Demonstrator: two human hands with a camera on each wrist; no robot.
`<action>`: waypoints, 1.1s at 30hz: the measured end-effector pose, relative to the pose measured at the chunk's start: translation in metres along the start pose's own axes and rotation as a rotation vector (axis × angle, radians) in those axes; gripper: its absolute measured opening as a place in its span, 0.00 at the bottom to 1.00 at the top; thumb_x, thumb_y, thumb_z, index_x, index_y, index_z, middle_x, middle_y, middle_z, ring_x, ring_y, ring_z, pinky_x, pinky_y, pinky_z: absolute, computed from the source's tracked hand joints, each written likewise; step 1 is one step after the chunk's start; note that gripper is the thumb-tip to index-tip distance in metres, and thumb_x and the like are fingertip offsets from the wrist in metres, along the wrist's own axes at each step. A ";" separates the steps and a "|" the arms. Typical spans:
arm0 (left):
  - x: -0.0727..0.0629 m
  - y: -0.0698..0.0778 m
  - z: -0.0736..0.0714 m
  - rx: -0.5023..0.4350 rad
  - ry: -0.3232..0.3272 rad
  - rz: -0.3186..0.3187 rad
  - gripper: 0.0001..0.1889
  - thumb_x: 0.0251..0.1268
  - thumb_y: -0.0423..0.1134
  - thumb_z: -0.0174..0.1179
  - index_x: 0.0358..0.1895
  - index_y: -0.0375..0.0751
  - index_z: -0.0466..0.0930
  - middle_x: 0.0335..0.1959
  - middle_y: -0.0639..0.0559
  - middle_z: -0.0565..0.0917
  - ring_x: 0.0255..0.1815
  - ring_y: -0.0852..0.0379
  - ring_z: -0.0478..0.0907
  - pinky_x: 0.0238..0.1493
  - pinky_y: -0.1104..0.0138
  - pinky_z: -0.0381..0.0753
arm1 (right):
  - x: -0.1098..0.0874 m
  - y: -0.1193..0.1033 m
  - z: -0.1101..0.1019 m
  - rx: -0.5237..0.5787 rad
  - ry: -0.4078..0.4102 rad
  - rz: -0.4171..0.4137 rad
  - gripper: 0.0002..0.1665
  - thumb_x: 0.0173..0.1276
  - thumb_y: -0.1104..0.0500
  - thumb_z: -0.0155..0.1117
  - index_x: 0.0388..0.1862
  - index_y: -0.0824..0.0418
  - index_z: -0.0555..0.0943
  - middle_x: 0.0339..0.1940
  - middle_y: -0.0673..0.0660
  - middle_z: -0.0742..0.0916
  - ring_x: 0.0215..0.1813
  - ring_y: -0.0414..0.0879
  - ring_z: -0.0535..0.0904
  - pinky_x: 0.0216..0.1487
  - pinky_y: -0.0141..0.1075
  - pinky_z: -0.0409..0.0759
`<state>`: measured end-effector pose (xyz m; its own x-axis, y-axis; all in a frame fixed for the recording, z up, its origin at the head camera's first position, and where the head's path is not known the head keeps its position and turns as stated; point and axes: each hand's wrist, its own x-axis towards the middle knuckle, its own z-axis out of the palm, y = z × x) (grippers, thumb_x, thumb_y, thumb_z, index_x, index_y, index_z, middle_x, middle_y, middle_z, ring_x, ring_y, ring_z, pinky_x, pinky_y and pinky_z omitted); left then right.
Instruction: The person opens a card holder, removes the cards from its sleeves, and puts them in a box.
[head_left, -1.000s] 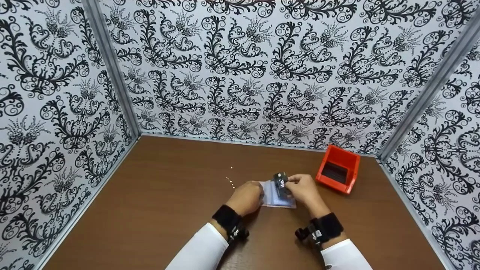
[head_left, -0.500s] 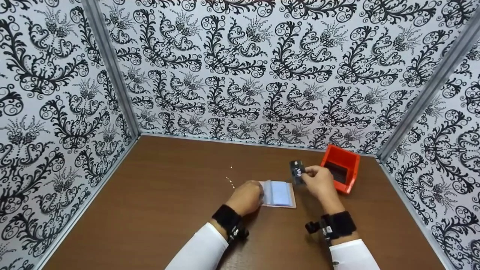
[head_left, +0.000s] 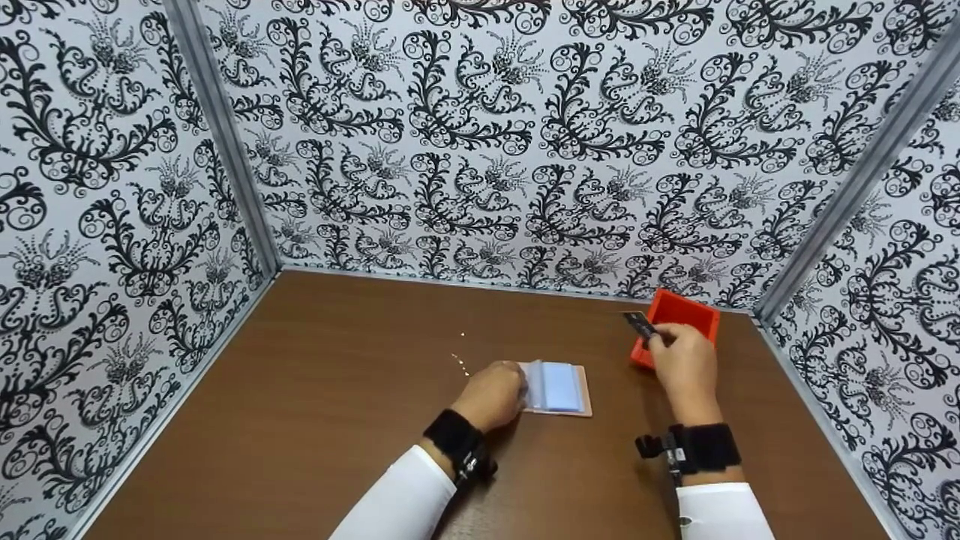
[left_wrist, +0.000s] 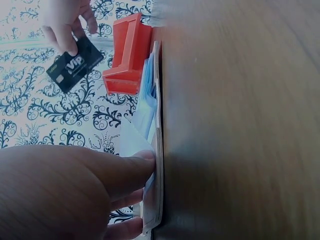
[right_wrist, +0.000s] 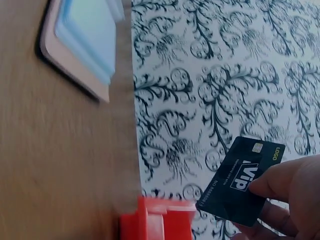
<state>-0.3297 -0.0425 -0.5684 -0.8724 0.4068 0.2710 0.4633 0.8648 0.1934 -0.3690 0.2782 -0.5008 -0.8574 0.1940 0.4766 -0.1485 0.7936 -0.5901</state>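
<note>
A card holder [head_left: 586, 391] with a pinkish cover and clear bluish sleeves lies spread on the table. My left hand [head_left: 491, 395] pinches its left side; in the left wrist view the thumb [left_wrist: 146, 156] presses on the loose sleeves and the fingers sit at the cover's edge. My right hand [head_left: 684, 367] holds a black VIP card [right_wrist: 240, 182] between thumb and fingers, raised above the table. In the head view the card is at the left side of a red bin [head_left: 639, 354], and the hand hides part of that bin.
Small pale specks [head_left: 460, 364] lie on the brown table [head_left: 337, 390] to the left of the card holder. Patterned walls [head_left: 480, 150] enclose the back and both sides, with grey strips along the corners. The red bin stands near the back right corner.
My right hand has lifted the VIP card off the card holder's sleeves and carried it right and away from me to the red bin. My left hand has stayed in place.
</note>
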 end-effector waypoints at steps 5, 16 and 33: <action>-0.001 0.000 -0.001 -0.008 -0.013 -0.013 0.08 0.69 0.41 0.74 0.32 0.46 0.86 0.42 0.51 0.89 0.48 0.49 0.89 0.50 0.55 0.92 | 0.003 0.014 -0.009 -0.036 0.059 -0.023 0.14 0.73 0.66 0.68 0.52 0.70 0.94 0.52 0.73 0.94 0.58 0.75 0.89 0.64 0.67 0.82; 0.000 0.000 -0.001 -0.022 -0.010 -0.004 0.08 0.68 0.40 0.75 0.31 0.46 0.86 0.42 0.51 0.89 0.47 0.49 0.89 0.51 0.56 0.92 | 0.003 0.038 -0.010 -0.156 0.056 0.001 0.16 0.73 0.67 0.65 0.52 0.69 0.94 0.54 0.74 0.93 0.57 0.79 0.86 0.57 0.75 0.80; -0.001 0.000 0.002 0.018 0.032 0.024 0.06 0.69 0.41 0.76 0.34 0.46 0.89 0.42 0.50 0.90 0.50 0.48 0.90 0.52 0.56 0.93 | 0.000 0.047 0.002 -0.293 -0.054 0.024 0.20 0.74 0.67 0.61 0.56 0.63 0.94 0.56 0.72 0.94 0.56 0.75 0.88 0.56 0.73 0.75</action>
<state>-0.3295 -0.0425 -0.5709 -0.8556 0.4179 0.3055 0.4808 0.8602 0.1699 -0.3764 0.3141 -0.5296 -0.8851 0.1901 0.4248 0.0142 0.9234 -0.3835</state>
